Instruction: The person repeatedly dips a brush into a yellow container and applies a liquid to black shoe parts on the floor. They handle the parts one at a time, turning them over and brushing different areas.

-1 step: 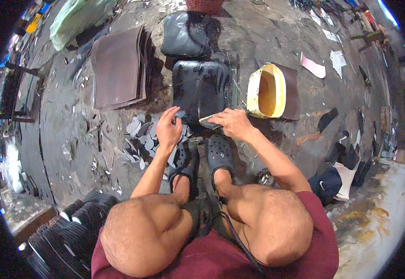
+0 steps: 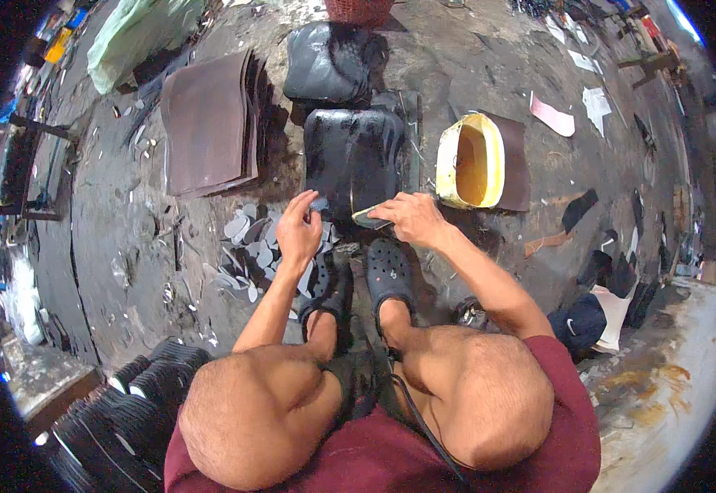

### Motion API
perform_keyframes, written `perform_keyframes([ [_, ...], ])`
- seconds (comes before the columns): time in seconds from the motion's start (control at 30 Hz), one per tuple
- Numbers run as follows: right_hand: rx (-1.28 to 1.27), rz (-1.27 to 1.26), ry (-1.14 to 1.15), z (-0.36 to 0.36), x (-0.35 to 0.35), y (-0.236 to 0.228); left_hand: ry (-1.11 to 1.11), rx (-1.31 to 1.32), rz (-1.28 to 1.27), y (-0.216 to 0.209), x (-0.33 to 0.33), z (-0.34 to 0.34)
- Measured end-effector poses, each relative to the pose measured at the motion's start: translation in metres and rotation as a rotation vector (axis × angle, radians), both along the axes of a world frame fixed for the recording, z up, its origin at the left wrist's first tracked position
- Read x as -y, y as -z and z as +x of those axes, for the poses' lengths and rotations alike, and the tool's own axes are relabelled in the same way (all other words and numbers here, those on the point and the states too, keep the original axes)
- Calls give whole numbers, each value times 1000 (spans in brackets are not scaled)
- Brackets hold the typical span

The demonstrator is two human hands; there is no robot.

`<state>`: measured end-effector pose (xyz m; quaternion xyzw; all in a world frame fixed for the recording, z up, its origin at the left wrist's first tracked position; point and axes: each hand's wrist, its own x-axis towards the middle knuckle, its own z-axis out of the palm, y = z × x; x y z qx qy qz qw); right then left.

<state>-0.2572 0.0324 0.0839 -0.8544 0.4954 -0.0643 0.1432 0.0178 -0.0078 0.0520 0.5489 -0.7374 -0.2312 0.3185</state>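
Note:
A shiny black, wet-looking padded slab (image 2: pixel 350 152) lies flat on the floor before my feet. At its near left corner, the fingers of my left hand (image 2: pixel 299 226) close around a small blue-grey piece (image 2: pixel 318 204). My right hand (image 2: pixel 414 218) pinches a flat, dark piece with a yellowish edge (image 2: pixel 366 216) at the slab's near edge; its exact kind is unclear. Loose grey rounded cutouts (image 2: pixel 247 230) are heaped beside my left wrist. To the right stands a yellow-rimmed tub (image 2: pixel 471 164) with amber liquid inside.
Brown sheets (image 2: pixel 206 123) are stacked at the left. A second black slab (image 2: pixel 325 62) and a red basket (image 2: pixel 358 10) lie beyond. Black sole-shaped pieces (image 2: pixel 120 419) are piled at the lower left. Scraps (image 2: pixel 551 115) litter the right side, and my clogs (image 2: pixel 389 267) stand close to the slab.

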Motion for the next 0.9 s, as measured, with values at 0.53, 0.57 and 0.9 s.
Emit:
perform_keyframes([
  [0.53, -110, 157, 355, 52, 175, -57, 559, 317, 326, -11, 6, -42],
  [0.57, -50, 155, 414, 26, 193, -47, 542, 321, 371, -21, 10, -52],
  [0.9, -2, 141, 109, 66, 84, -5, -242, 35, 256, 71, 15, 36],
])
